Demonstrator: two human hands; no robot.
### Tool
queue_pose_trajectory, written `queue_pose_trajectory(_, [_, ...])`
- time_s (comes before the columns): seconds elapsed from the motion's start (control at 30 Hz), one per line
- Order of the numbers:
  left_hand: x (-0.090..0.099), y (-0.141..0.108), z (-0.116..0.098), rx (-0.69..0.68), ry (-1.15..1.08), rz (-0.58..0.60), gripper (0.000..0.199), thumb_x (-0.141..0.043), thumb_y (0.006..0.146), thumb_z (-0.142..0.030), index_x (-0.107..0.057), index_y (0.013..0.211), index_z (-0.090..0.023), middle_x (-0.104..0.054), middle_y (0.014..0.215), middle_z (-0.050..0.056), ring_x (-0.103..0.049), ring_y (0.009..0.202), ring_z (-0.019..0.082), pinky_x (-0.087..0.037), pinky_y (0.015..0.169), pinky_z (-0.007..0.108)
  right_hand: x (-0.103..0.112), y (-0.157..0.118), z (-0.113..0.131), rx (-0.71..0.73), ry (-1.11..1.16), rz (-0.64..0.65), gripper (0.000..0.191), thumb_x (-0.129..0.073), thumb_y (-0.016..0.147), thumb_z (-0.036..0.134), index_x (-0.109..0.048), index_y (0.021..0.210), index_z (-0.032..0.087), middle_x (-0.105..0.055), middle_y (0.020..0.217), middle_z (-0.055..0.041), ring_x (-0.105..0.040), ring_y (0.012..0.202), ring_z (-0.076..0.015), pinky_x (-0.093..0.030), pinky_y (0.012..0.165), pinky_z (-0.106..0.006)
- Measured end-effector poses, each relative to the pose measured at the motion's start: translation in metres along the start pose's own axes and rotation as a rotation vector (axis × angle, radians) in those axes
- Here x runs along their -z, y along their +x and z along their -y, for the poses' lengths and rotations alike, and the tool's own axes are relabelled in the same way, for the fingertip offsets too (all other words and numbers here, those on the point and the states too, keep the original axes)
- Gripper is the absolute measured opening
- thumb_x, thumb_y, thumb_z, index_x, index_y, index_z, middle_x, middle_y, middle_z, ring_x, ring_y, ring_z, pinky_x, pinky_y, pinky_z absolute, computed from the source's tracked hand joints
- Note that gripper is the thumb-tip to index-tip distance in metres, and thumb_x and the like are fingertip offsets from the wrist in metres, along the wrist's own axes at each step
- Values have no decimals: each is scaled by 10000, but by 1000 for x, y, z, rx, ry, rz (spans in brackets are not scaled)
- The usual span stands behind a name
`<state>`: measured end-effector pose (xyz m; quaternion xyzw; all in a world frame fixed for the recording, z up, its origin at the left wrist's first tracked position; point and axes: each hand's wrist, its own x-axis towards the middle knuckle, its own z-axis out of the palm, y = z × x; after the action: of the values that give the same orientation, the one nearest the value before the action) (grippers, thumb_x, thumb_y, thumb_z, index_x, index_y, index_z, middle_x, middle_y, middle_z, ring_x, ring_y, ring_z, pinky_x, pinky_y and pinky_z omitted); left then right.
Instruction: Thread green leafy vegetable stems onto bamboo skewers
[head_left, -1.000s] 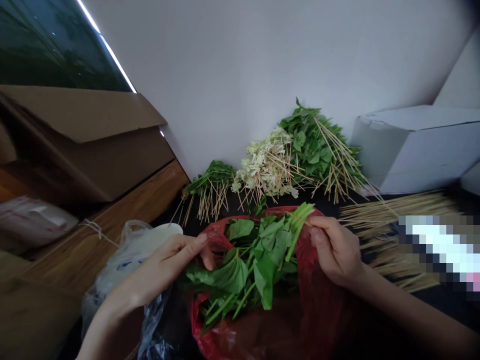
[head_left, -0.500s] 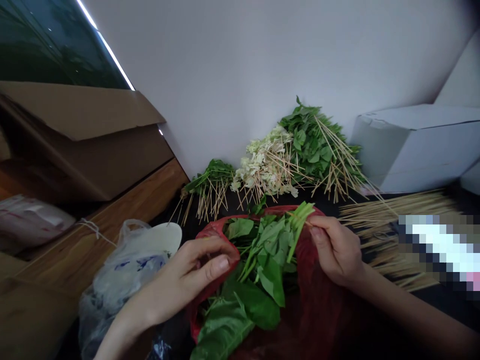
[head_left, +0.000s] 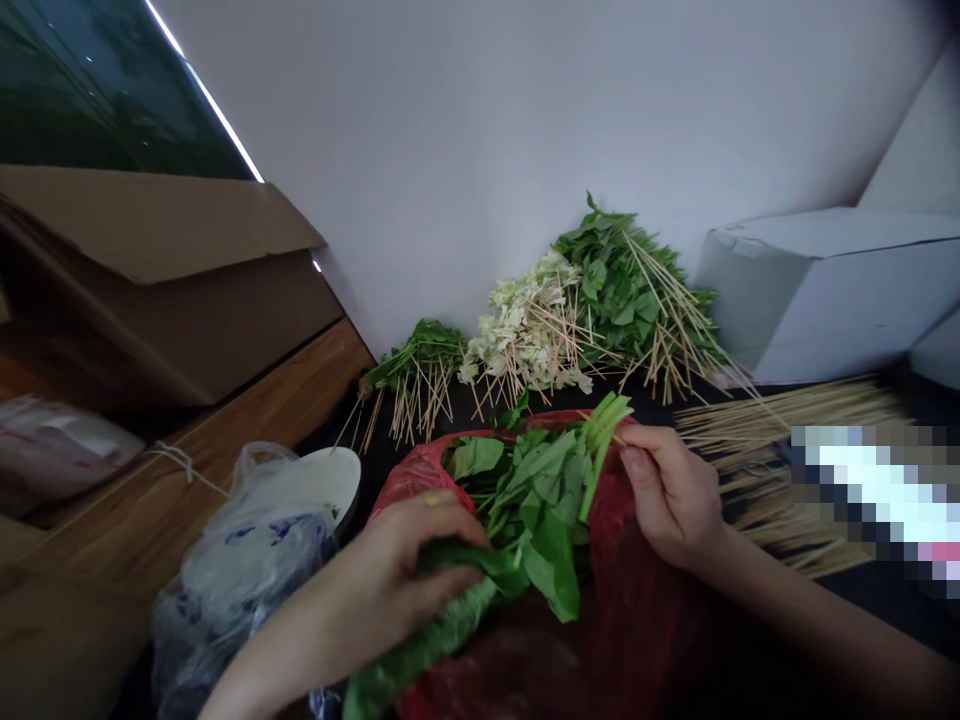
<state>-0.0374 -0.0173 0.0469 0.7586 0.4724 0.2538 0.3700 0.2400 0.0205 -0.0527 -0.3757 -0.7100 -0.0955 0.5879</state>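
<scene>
An opened red plastic bag [head_left: 622, 570] lies before me, full of leafy greens [head_left: 551, 465]. My left hand [head_left: 427, 565], slightly blurred, has its fingers curled round a large green leaf [head_left: 442, 625] at the bag's left side. On the right, my right hand [head_left: 671, 490] is pinched on what looks like the end of a thin bamboo skewer; cut pale-green stems [head_left: 606, 425] sit on it just beyond the fingertips. Most of that skewer is hidden by the stems and fingers.
Against the wall lie skewered greens [head_left: 630, 280], skewered pale cabbage-like pieces [head_left: 525, 330] and a smaller green pile [head_left: 427, 350]. Loose skewers [head_left: 795, 420] lie right, near a white box [head_left: 840, 300]. Left are a white bowl [head_left: 337, 480], clear plastic bag [head_left: 240, 560] and cardboard box [head_left: 165, 310].
My left hand has left the bag's rim, moved slightly down and closed round a large leaf, which has shifted left. My right hand stays almost in place with the stems.
</scene>
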Motion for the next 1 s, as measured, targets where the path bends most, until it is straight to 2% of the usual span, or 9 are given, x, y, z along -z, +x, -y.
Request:
queue_pose_trajectory(0.07, [13, 6, -5, -8, -45, -60, 35, -722, 826, -236, -753, 811, -232, -752, 1040, 79, -696, 979, 248, -533, 857, 331, 0, -1, 1, 34, -2, 1, 188, -475, 957, 116, -570, 1087, 212, -709, 808, -10, -656, 599, -148, -513, 568, -262])
queue_pose_trajectory(0.13, [15, 11, -6, 20, -211, -173, 84, -734, 829, -263, -689, 779, -214, -706, 1251, 112, -667, 1134, 299, -541, 894, 360, 0, -1, 3, 115, 7, 38, 216, -479, 944, 99, -577, 1108, 201, -732, 848, -31, -693, 676, -168, -544, 626, -277])
queue_pose_trajectory(0.2, [6, 16, -2, 74, -443, -221, 134, -751, 824, -264, -629, 798, -216, -651, 1380, 110, -670, 1158, 322, -565, 875, 391, -2, -1, 6, 221, 24, 113, 252, -478, 922, 65, -587, 1122, 174, -744, 867, -52, -714, 738, -181, -563, 667, -288])
queue_pose_trajectory(0.27, [-7, 19, 6, 101, -651, -195, 175, -762, 819, -256, -591, 838, -224, -634, 1413, 106, -698, 1105, 318, -582, 851, 418, -4, -2, 10, 304, 20, 181, 269, -468, 907, 37, -604, 1115, 140, -745, 859, -69, -712, 730, -180, -565, 644, -288])
queue_pose_trajectory(0.37, [-25, 21, 18, 102, -811, -158, 200, -761, 823, -240, -567, 870, -225, -685, 1329, 98, -732, 983, 263, -585, 821, 394, -8, -2, 14, 329, -27, 222, 267, -447, 923, 42, -645, 1089, 113, -735, 817, -72, -678, 639, -163, -533, 546, -277])
queue_pose_trajectory(0.5, [-33, 23, 29, 98, -869, -173, 261, -806, 785, -288, -570, 885, -235, -745, 1111, 40, -717, 825, 190, -573, 741, 322, -10, -3, 15, 316, -35, 232, 278, -440, 938, 45, -669, 1090, 91, -727, 806, -77, -657, 615, -158, -520, 526, -280])
queue_pose_trajectory(0.73, [-43, 32, 26, 139, -852, -376, 297, -780, 813, -323, -548, 688, -186, -721, 837, 2, -607, 653, 91, -489, 621, 192, -11, -5, 18, 314, -45, 246, 263, -455, 939, 35, -661, 1094, 86, -730, 800, -74, -646, 593, -158, -508, 510, -290])
queue_pose_trajectory(0.9, [-46, 32, 21, 167, -911, -358, 148, -734, 826, -308, -620, 848, -216, -740, 833, 4, -654, 688, 133, -517, 654, 226, -10, -6, 16, 303, -45, 235, 270, -458, 952, 57, -664, 1117, 114, -735, 798, -56, -657, 608, -142, -518, 531, -270])
queue_pose_trajectory(1.0, [-46, 32, 22, 167, -888, -378, 193, -731, 813, -256, -677, 998, -252, -752, 870, -9, -671, 719, 135, -523, 679, 222, -11, -6, 16, 302, -50, 229, 264, -463, 951, 57, -668, 1108, 109, -739, 803, -62, -667, 620, -148, -529, 544, -274])
